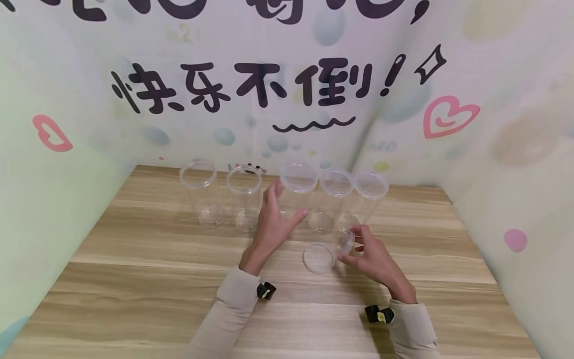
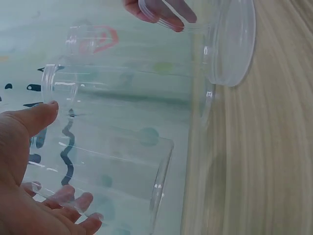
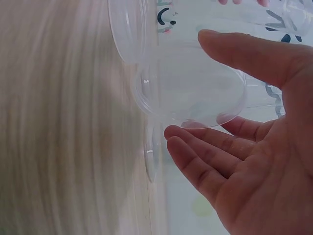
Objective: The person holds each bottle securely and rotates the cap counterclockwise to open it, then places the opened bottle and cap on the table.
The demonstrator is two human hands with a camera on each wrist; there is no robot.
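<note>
Five tall clear plastic jars stand in a row at the back of the wooden table (image 1: 134, 299). The two left jars (image 1: 199, 194) (image 1: 244, 199) have no lids; the three to their right carry clear lids. My left hand (image 1: 290, 202) reaches round the middle jar (image 1: 299, 180), thumb and fingers spread on either side of it; in the left wrist view the hand (image 2: 66, 161) brackets the jar wall (image 2: 122, 171). My right hand (image 1: 346, 244) pinches a clear lid (image 1: 347, 239) on edge between thumb and fingers, also seen as the lid (image 3: 195, 93). Another clear lid (image 1: 318, 258) lies flat on the table just left of it.
Printed wall panels with black characters and pink hearts (image 1: 448, 117) close in the table at the back and both sides. Bare wood stretches from the jars to the near edge. Both sleeves are beige, each with a black wrist strap (image 1: 266, 290).
</note>
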